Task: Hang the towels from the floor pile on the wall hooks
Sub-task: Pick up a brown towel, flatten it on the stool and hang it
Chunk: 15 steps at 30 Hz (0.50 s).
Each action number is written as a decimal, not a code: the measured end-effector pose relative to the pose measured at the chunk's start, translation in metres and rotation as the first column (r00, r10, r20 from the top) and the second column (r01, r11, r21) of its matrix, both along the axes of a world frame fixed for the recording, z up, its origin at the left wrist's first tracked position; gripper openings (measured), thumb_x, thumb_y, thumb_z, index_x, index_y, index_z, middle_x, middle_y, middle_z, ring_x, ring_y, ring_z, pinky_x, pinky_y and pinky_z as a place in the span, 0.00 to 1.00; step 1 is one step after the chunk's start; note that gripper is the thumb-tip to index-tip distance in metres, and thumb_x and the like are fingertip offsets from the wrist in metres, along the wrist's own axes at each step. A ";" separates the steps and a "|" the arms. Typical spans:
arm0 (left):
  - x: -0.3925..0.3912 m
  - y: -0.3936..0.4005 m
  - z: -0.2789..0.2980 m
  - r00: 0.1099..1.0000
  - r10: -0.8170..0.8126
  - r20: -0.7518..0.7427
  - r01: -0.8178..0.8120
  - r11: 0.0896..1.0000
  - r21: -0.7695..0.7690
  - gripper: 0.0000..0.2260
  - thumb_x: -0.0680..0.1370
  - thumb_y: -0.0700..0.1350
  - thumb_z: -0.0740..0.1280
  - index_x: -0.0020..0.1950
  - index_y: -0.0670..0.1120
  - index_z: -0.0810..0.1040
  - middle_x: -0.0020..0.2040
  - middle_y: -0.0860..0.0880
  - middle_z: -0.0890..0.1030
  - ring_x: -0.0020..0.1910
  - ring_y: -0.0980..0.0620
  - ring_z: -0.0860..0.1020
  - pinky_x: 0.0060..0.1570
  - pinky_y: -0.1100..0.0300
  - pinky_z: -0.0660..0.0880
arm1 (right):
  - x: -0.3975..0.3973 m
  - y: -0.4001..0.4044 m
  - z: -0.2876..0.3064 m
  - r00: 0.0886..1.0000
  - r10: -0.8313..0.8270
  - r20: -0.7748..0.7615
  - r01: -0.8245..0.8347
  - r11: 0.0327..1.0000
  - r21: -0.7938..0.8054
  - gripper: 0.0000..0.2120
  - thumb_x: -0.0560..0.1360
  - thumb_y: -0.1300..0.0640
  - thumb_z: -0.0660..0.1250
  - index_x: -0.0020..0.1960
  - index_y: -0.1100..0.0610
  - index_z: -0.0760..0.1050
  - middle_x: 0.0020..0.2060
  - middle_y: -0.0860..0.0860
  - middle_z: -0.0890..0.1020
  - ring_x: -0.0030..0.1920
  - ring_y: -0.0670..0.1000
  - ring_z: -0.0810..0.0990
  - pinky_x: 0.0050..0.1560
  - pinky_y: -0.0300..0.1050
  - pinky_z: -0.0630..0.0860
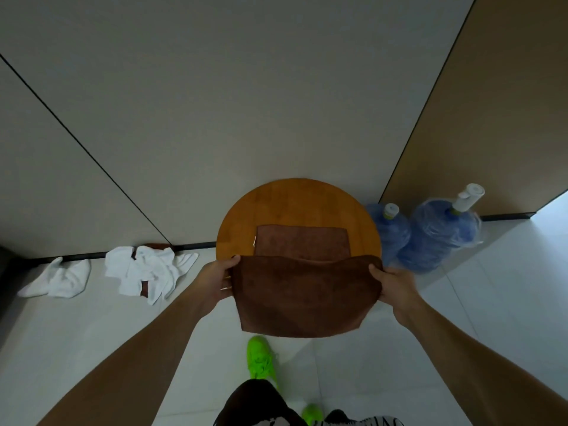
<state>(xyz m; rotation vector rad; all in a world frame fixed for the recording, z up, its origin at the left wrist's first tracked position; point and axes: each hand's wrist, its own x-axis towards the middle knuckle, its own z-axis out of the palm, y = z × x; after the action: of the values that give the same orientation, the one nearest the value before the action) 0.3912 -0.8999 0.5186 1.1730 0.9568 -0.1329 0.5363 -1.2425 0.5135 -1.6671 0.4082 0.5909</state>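
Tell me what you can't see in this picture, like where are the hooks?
All in the head view:
- Wall hooks: none show; the wall runs past the top edge.
- Round wooden table: near part hidden by the held brown towel, gripped by the left hand and right hand.
- Folded brown towel: front edge hidden likewise.
- Brown cloth in the white towel pile: mostly buried.

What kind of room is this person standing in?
Probably an office or utility corner, though that is uncertain: plain panelled walls, a pale tiled floor, and two blue water-cooler jugs beside a round wooden table.
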 end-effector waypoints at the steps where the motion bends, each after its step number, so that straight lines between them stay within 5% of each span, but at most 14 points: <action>1: 0.007 0.002 -0.002 1.000 -0.005 -0.002 0.005 1.000 -0.003 0.29 0.76 0.54 0.72 0.73 0.43 0.69 0.67 0.43 0.77 0.63 0.41 0.78 0.66 0.42 0.73 | 0.005 0.002 -0.002 1.000 -0.005 -0.007 0.005 1.000 0.003 0.07 0.76 0.55 0.72 0.51 0.58 0.81 0.50 0.57 0.85 0.51 0.58 0.83 0.51 0.56 0.82; 4: 0.034 0.009 -0.007 1.000 -0.012 -0.011 0.012 1.000 -0.002 0.28 0.78 0.52 0.70 0.74 0.43 0.67 0.68 0.44 0.76 0.64 0.41 0.76 0.65 0.43 0.73 | 0.027 0.012 -0.007 0.999 -0.030 -0.018 0.030 1.000 -0.004 0.07 0.76 0.56 0.73 0.50 0.59 0.81 0.48 0.56 0.85 0.50 0.58 0.84 0.44 0.50 0.81; 9: 0.091 0.032 -0.024 0.998 -0.036 -0.054 0.034 0.999 -0.023 0.31 0.77 0.53 0.72 0.75 0.43 0.67 0.68 0.44 0.76 0.63 0.42 0.77 0.62 0.44 0.75 | 0.072 0.035 -0.024 0.997 -0.059 -0.042 0.056 0.996 -0.072 0.09 0.75 0.54 0.74 0.51 0.59 0.81 0.49 0.55 0.85 0.51 0.57 0.84 0.56 0.58 0.81; 15: 0.160 0.065 -0.059 0.986 -0.054 -0.155 0.046 0.997 -0.057 0.29 0.77 0.54 0.72 0.74 0.44 0.69 0.66 0.45 0.78 0.60 0.43 0.79 0.63 0.43 0.75 | 0.132 0.066 -0.057 0.990 -0.100 -0.101 0.080 0.980 -0.183 0.13 0.74 0.52 0.74 0.53 0.60 0.80 0.48 0.57 0.84 0.48 0.59 0.83 0.54 0.60 0.81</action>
<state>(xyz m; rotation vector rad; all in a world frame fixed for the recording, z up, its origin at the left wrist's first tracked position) 0.5508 -0.8346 0.4595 1.1497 1.0553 -0.2926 0.6681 -1.1767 0.4568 -1.7810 0.6288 0.5937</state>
